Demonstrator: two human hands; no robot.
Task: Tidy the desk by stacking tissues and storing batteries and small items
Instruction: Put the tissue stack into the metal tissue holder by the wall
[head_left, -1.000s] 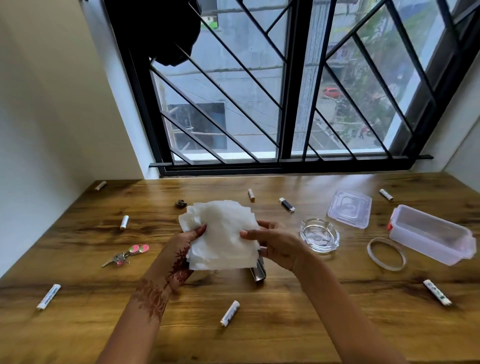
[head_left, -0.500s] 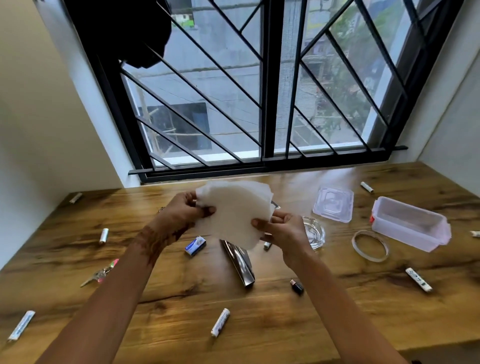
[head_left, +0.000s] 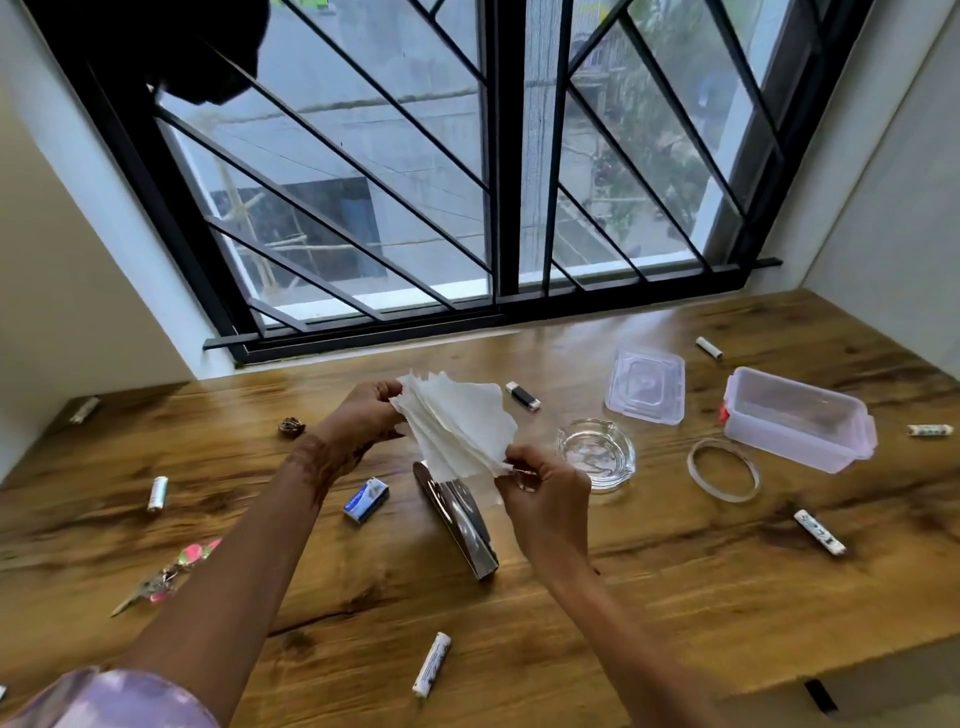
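Both hands hold a fanned stack of white tissues (head_left: 460, 431) above the middle of the wooden desk (head_left: 649, 582). My left hand (head_left: 363, 415) pinches its far left corner, my right hand (head_left: 545, 493) pinches its near right corner. Right under the tissues a shiny metal tissue holder (head_left: 457, 519) stands on the desk. White batteries lie scattered: one at the left (head_left: 157, 493), one near the front edge (head_left: 431, 664), others at the right (head_left: 820, 531) and at the far right (head_left: 930, 429). An open clear plastic box (head_left: 795, 418) sits at the right, its lid (head_left: 645, 385) beside it.
A glass ashtray (head_left: 596, 453) sits right of my right hand, a tape ring (head_left: 723, 468) beyond it. A small blue box (head_left: 366, 499), a black lighter (head_left: 522, 396), keys (head_left: 166, 574) and a small dark object (head_left: 291, 427) lie around. A barred window rises behind the desk.
The tissue stack has turned from flat toward me to fanned and edge-on, lowered close over the metal holder. My view has tilted down and shifted left.
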